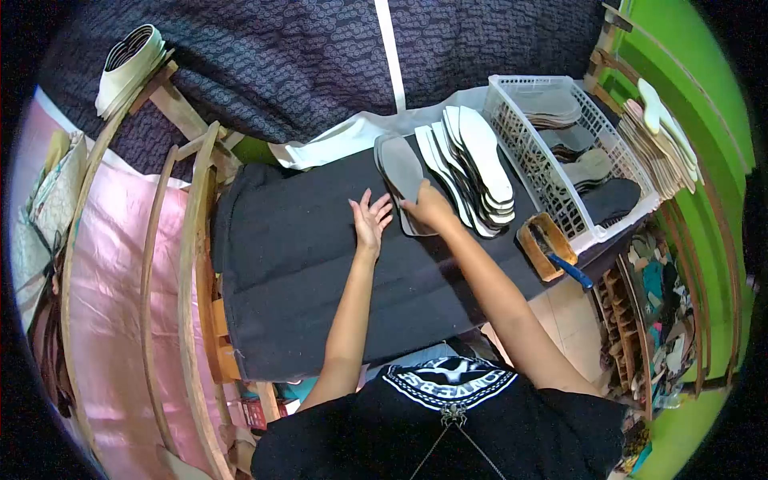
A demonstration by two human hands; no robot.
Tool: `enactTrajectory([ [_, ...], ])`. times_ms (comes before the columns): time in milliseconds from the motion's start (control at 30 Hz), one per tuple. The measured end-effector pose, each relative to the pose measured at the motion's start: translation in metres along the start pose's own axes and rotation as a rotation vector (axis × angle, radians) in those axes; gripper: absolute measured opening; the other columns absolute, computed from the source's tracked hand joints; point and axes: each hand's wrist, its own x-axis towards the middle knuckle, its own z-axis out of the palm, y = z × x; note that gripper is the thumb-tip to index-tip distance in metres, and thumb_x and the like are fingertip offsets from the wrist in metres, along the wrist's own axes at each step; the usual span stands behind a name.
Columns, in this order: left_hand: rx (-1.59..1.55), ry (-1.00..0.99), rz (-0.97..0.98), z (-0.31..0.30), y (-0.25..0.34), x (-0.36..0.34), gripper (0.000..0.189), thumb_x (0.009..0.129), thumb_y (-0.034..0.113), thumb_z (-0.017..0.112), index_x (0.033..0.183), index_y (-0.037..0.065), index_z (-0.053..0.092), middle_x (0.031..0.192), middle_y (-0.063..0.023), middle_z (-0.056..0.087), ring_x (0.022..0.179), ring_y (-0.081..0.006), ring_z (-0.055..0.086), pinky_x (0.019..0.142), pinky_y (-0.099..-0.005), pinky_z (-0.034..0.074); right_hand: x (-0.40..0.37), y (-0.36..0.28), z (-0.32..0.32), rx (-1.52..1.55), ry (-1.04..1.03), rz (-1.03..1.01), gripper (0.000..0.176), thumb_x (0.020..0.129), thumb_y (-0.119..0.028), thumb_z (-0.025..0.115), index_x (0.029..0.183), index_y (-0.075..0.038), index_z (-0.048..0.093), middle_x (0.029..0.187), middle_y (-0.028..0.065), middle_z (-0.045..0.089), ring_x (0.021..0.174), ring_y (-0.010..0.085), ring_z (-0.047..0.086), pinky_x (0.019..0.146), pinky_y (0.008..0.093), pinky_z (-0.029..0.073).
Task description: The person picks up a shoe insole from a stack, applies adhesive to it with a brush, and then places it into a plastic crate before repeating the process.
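Note:
A small stack of grey insoles (398, 164) lies on the dark cloth of the table (296, 264), toes pointing away from me. My right hand (430, 208) has its fingers closed over the right edge of that stack near the middle; the fingertips are partly hidden. My left hand (372, 222) is just left of the insoles, palm turned up and fingers spread, with nothing in it. Right beside the grey stack, white-topped insoles (480, 152) with dark edges lie fanned out in overlapping rows.
A white plastic basket (544, 172) at the right holds more insoles in piles. Near its front corner sits a yellowish container (530, 254) with a blue-handled brush (572, 270) in it. Wooden racks (196, 264) flank the table, and the right one carries pale sole-shaped pieces (652, 148).

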Motion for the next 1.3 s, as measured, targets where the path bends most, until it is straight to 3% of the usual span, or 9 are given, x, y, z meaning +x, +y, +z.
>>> enactTrajectory([
  [100, -0.095, 0.000, 0.029, -0.003, -0.002, -0.002, 0.071, 0.081, 0.058, 0.014, 0.129, 0.006, 0.017, 0.121, -0.0174, 0.038, 0.108, -0.0271, 0.040, 0.087, -0.0346, 0.033, -0.014, 0.004, -0.025, 0.134, 0.028, 0.001, 0.058, 0.066, -0.028, 0.063, 0.102, 0.010, 0.039, 0.090, 0.0273, 0.054, 0.084, 0.0374, 0.054, 0.074, 0.0375, 0.043],
  [300, -0.261, -0.198, -0.068, 0.014, 0.019, -0.014, 0.067, 0.082, 0.056, 0.020, 0.127, 0.007, 0.021, 0.114, -0.0177, 0.043, 0.099, -0.0266, 0.046, 0.083, -0.0395, 0.039, -0.089, 0.027, -0.060, 0.130, 0.240, -0.422, 0.061, 0.067, -0.017, 0.061, 0.115, 0.008, 0.032, 0.109, 0.0262, 0.043, 0.103, 0.0325, 0.043, 0.087, 0.0340, 0.034],
  [367, -0.321, -0.541, -0.245, 0.007, 0.024, -0.013, 0.073, 0.080, 0.058, 0.016, 0.125, 0.001, 0.023, 0.108, -0.0171, 0.048, 0.093, -0.0278, 0.052, 0.077, -0.0404, 0.044, -0.129, 0.025, -0.079, 0.125, 0.173, -0.370, 0.059, 0.065, -0.012, 0.060, 0.116, 0.003, 0.034, 0.109, 0.0220, 0.044, 0.104, 0.0338, 0.042, 0.091, 0.0370, 0.031],
  [533, -0.103, -0.600, -0.391, 0.031, 0.025, -0.030, 0.055, 0.087, 0.042, 0.022, 0.116, -0.003, 0.034, 0.106, -0.0149, 0.050, 0.093, -0.0235, 0.053, 0.077, -0.0377, 0.046, -0.181, 0.057, -0.077, -0.091, 0.122, -0.255, 0.057, 0.064, -0.010, 0.061, 0.115, -0.001, 0.036, 0.112, 0.0185, 0.043, 0.106, 0.0321, 0.041, 0.096, 0.0432, 0.024],
  [800, 0.071, -0.566, -0.489, 0.042, -0.010, -0.034, 0.029, 0.086, 0.023, 0.041, 0.099, -0.001, 0.048, 0.091, -0.0111, 0.056, 0.077, -0.0178, 0.058, 0.072, -0.0320, 0.049, -0.230, 0.079, -0.079, -0.148, 0.780, -0.416, 0.048, 0.061, -0.001, 0.061, 0.106, -0.007, 0.046, 0.111, 0.0167, 0.042, 0.101, 0.0293, 0.044, 0.084, 0.0359, 0.036],
  [867, 0.073, -0.581, -0.500, 0.044, -0.008, -0.035, 0.029, 0.085, 0.022, 0.042, 0.104, 0.000, 0.045, 0.090, -0.0096, 0.056, 0.073, -0.0160, 0.059, 0.070, -0.0305, 0.049, -0.245, 0.094, -0.078, -0.124, 1.173, -0.307, 0.041, 0.068, 0.001, 0.055, 0.107, -0.002, 0.042, 0.105, 0.0139, 0.043, 0.089, 0.0244, 0.046, 0.081, 0.0332, 0.036],
  [967, 0.125, -0.553, -0.502, 0.056, -0.004, -0.042, 0.034, 0.085, 0.021, 0.042, 0.112, 0.000, 0.039, 0.090, -0.0094, 0.056, 0.074, -0.0162, 0.059, 0.067, -0.0295, 0.050, -0.252, 0.105, -0.098, 0.022, 1.420, 0.044, 0.043, 0.072, -0.002, 0.054, 0.112, -0.001, 0.037, 0.100, 0.0090, 0.041, 0.076, 0.0145, 0.041, 0.070, 0.0262, 0.036],
  [1167, 0.103, -0.576, -0.516, 0.073, -0.013, -0.052, 0.047, 0.085, 0.016, 0.041, 0.125, 0.003, 0.020, 0.098, -0.0108, 0.053, 0.079, -0.0182, 0.058, 0.070, -0.0319, 0.050, -0.238, 0.131, -0.114, 0.544, 1.141, 0.173, 0.045, 0.078, -0.011, 0.055, 0.114, 0.000, 0.032, 0.105, 0.0104, 0.036, 0.069, 0.0081, 0.040, 0.058, 0.0194, 0.035],
  [1300, 0.108, -0.559, -0.494, 0.074, -0.016, -0.056, 0.051, 0.085, 0.013, 0.040, 0.128, 0.006, 0.014, 0.102, -0.0127, 0.051, 0.083, -0.0207, 0.057, 0.071, -0.0338, 0.049, -0.229, 0.138, -0.115, 0.770, 1.009, 0.172, 0.029, 0.079, -0.009, 0.054, 0.104, 0.002, 0.041, 0.090, 0.0063, 0.046, 0.073, 0.0074, 0.045, 0.064, 0.0183, 0.038],
])
